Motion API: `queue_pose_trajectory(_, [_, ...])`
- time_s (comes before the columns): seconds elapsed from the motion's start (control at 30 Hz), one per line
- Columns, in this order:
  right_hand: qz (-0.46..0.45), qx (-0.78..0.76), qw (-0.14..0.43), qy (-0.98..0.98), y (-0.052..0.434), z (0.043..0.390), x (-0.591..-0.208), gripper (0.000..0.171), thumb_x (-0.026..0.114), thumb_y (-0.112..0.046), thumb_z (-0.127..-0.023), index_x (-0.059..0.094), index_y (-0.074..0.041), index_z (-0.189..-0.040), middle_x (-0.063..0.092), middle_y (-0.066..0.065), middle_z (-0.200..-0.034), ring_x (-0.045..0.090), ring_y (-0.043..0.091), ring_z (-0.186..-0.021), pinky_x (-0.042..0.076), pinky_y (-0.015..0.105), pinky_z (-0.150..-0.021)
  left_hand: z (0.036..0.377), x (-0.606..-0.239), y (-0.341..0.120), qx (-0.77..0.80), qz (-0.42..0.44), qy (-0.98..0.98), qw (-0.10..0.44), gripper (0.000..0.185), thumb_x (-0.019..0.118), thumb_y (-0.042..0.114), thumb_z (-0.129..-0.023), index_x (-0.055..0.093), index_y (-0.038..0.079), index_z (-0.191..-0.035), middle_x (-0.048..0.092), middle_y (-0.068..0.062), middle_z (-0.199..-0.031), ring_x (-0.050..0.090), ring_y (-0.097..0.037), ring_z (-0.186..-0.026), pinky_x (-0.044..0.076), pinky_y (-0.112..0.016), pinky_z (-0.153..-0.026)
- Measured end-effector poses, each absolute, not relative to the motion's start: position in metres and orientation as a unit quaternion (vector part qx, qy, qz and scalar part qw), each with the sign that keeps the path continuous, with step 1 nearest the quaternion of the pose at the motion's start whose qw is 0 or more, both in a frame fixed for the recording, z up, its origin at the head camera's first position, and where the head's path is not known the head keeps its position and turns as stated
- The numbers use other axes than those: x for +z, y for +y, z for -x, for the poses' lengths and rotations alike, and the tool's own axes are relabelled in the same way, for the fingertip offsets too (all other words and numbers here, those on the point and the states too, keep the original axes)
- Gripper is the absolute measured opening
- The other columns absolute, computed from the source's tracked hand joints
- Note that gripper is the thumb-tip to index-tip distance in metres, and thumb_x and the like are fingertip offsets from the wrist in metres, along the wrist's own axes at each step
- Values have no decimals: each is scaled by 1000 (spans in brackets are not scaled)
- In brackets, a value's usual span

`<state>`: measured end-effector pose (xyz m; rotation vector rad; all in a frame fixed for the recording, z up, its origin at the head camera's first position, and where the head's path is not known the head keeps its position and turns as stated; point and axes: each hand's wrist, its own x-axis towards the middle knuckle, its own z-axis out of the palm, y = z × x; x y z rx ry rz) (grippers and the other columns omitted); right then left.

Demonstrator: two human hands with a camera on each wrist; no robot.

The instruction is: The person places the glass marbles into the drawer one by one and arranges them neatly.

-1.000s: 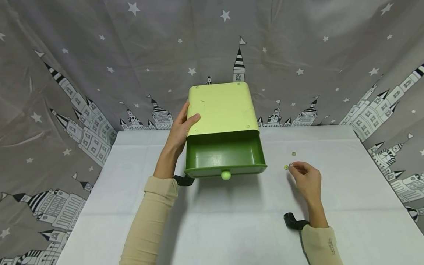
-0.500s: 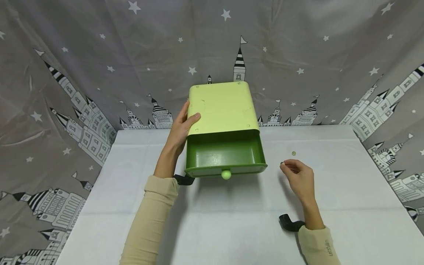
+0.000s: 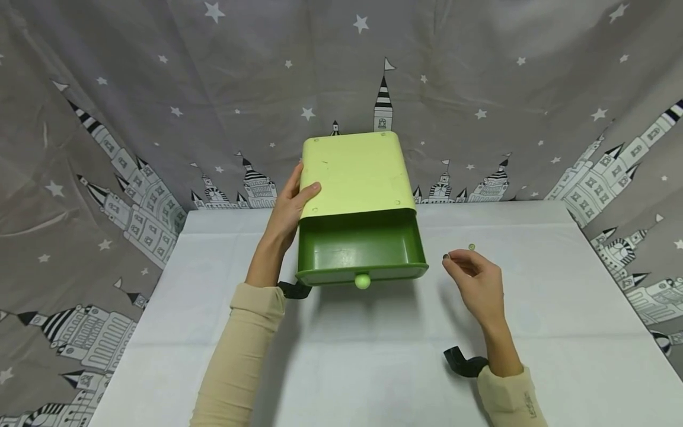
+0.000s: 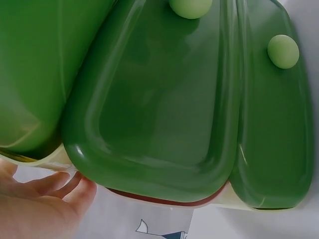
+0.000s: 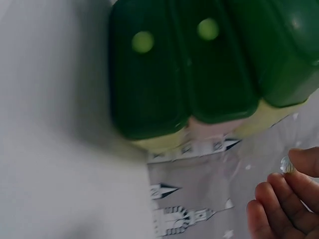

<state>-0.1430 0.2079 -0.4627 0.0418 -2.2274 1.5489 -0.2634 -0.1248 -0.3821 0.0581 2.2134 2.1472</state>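
A small drawer cabinet (image 3: 354, 172) has a pale yellow shell and green drawers with round light-green knobs. Its top drawer (image 3: 363, 240) is pulled out, showing a bare green floor. My left hand (image 3: 288, 207) rests on the cabinet's left side, thumb on top and fingers along the side wall. To the right of the drawer, my right hand (image 3: 477, 281) pinches a small clear glass bead (image 5: 286, 165) between thumb and index finger. Another little greenish bead (image 3: 472, 247) lies on the table behind that hand. Closed lower drawers show in the left wrist view, including a middle drawer (image 4: 159, 99).
A white cloth covers the table (image 3: 373, 367). A grey curtain (image 3: 213, 89) printed with stars and castles hangs behind and at both sides. Black wrist mounts, such as the right mount (image 3: 463, 363), jut inward from both wrists.
My right hand has moved left and slightly away from me, carrying the pinched bead closer to the open drawer. The left hand and the cabinet stay in place.
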Motion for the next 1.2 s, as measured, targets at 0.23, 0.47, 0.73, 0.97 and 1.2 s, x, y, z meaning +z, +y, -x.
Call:
queue_pose_trajectory(0.23, [-18, 560, 232, -795, 194, 128, -425, 11, 69, 10, -87, 70, 13, -96, 70, 24, -94, 62, -1, -80, 49, 13, -72, 265, -384, -124, 703, -22, 710, 28, 79, 65, 35, -97, 16, 34, -159, 28, -5, -159, 40, -20, -136, 40, -38, -105])
queue_pose_trajectory(0.47, [-27, 568, 230, -790, 202, 134, -436, 11, 72, 4, -87, 72, 6, -98, 71, 15, -95, 66, 5, -82, 51, 17, -72, 265, -382, -124, 705, -22, 709, 26, 80, 65, 35, -97, 16, 32, -160, 28, -5, -159, 38, -18, -137, 40, -37, -105])
queue_pose_trajectory(0.73, [-45, 578, 230, -781, 198, 130, -426, 11, 72, 4, -87, 71, 6, -98, 71, 11, -94, 67, 10, -86, 52, 20, -78, 264, -383, -124, 703, -22, 710, 26, 79, 65, 35, -97, 18, 33, -159, 28, -5, -159, 39, -19, -136, 40, -37, -105])
queue_pose_trajectory(0.97, [-70, 575, 258, -773, 190, 127, -417, 11, 72, 6, -87, 71, 7, -97, 70, 14, -95, 66, 8, -88, 51, 19, -81, 263, -382, -123, 697, -27, 716, 22, 78, 65, 35, -97, 17, 33, -159, 28, -6, -159, 37, -19, -138, 38, -38, -107])
queue_pose_trajectory(1.2, [-85, 570, 275, -769, 183, 125, -408, 12, 72, 8, -85, 71, 7, -98, 69, 16, -96, 65, 6, -89, 50, 19, -83, 264, -382, -124, 696, -25, 717, 16, 78, 65, 35, -97, 18, 31, -160, 29, -5, -159, 37, -17, -137, 37, -36, -107])
